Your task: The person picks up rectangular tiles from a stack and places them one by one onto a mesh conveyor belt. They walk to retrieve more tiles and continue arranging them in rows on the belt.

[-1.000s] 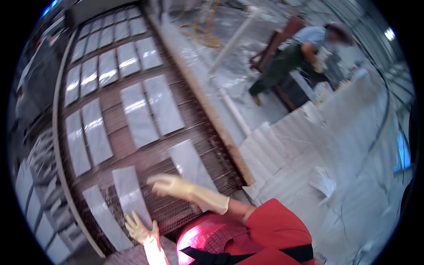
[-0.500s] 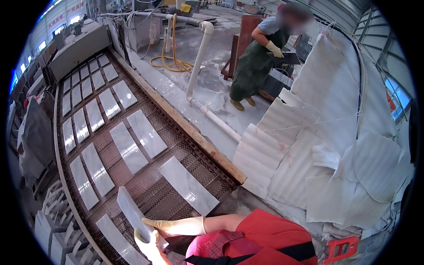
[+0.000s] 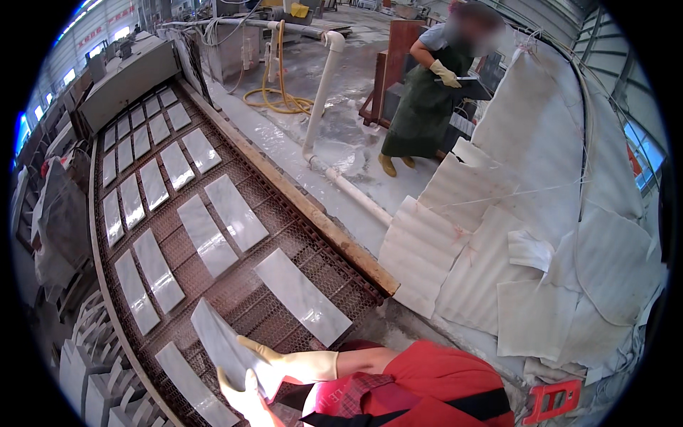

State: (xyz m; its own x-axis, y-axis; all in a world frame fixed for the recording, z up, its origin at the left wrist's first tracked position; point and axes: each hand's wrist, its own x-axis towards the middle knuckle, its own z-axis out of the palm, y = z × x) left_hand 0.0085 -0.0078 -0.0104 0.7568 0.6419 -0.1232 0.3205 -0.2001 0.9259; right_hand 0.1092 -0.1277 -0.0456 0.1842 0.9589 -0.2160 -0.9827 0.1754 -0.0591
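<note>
A pale grey-white stone tile is held slanting at the near end of the mesh belt, its broad face turned up. My left hand, in a cream rubber glove, grips the tile's near end from the left side. At the tile's right edge, my gloved right hand is closed on it too. Another long tile lies on the belt just left of my hands. To the right lies a wider, wet, shiny tile; several more lie in rows farther up the belt.
A wooden rail edges the belt's right side. Beyond it runs a white pipe. A co-worker in a dark apron stands at the back right holding a dark slab. Stacked stone pieces stand at left, corrugated sheets at right.
The held tile has turned, so more of its broad face shows. My right hand has shifted slightly right with it. The co-worker has moved a little right.
</note>
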